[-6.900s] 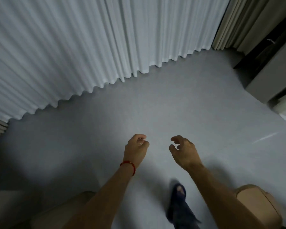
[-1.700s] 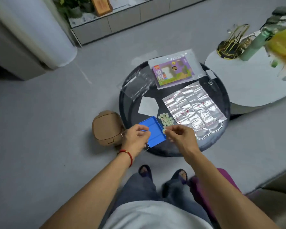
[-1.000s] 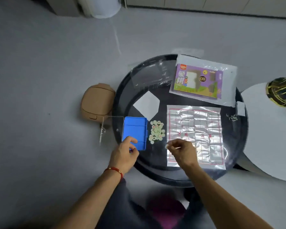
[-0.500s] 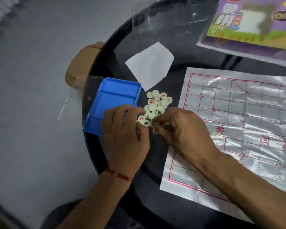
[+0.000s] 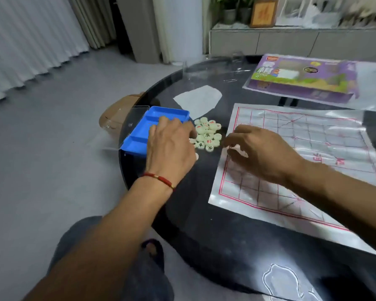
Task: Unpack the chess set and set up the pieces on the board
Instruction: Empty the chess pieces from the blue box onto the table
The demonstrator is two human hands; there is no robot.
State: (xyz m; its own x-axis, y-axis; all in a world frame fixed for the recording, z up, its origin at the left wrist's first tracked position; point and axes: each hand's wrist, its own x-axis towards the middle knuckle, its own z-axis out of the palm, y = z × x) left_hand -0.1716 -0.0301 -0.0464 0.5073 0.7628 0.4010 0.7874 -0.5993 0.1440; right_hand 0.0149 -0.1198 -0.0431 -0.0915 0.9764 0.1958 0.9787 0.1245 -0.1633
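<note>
A heap of pale round chess pieces (image 5: 208, 135) with red and black characters lies on the black round table (image 5: 204, 213). It sits between an empty blue tray (image 5: 159, 115) and the shiny board sheet (image 5: 308, 146) with its red grid. My left hand (image 5: 172, 146), wearing a red bracelet, lies over the tray's right side, and its fingers touch the heap's left edge. One piece (image 5: 197, 156) peeks out under it. My right hand (image 5: 258, 152) hovers over the board's left edge with curled fingers. Whether it holds a piece is blurred.
A purple game box (image 5: 302, 79) in clear wrap lies at the table's far right, and a white paper (image 5: 199, 101) lies behind the heap. A clear lid (image 5: 137, 110) juts off the table's left rim above a brown object (image 5: 113, 114) on the floor. My knee is below.
The view has pulled back and tilted up. My right hand has moved from the heap to the board's left edge. My left hand stays at the heap and tray.
</note>
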